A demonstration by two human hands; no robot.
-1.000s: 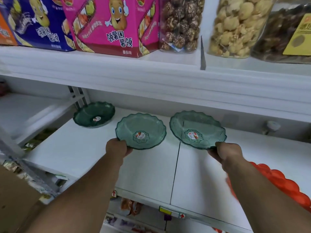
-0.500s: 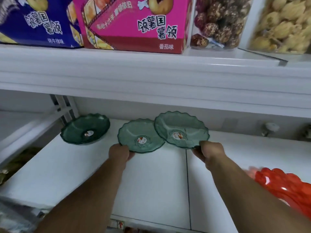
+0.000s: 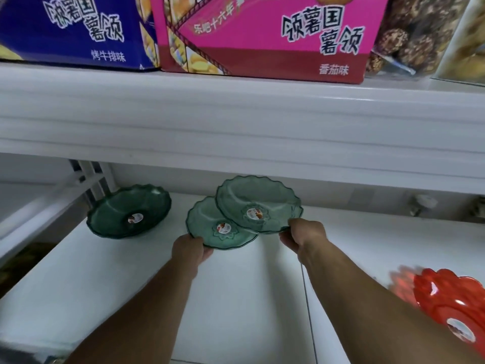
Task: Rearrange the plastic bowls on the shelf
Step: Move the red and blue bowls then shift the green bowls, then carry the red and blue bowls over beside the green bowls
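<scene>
My left hand [image 3: 190,249] grips the near rim of a clear green scalloped bowl [image 3: 207,232] low over the white shelf [image 3: 236,298]. My right hand [image 3: 301,236] holds a second green bowl [image 3: 258,203] by its near rim, raised and overlapping the right part of the first one. A darker green bowl, or stack of bowls, [image 3: 128,211] rests on the shelf at the back left. Each bowl has a small round sticker in its middle.
A red scalloped bowl [image 3: 451,308] lies at the shelf's right front. The upper shelf's thick white edge [image 3: 236,122] hangs close above, carrying a blue box [image 3: 73,30], a pink box [image 3: 262,35] and snack jars [image 3: 414,32]. A slotted upright [image 3: 91,177] stands at back left.
Both hands moved the two green bowls toward the back and left. The right bowl went from beside the left bowl to overlapping it from above.
</scene>
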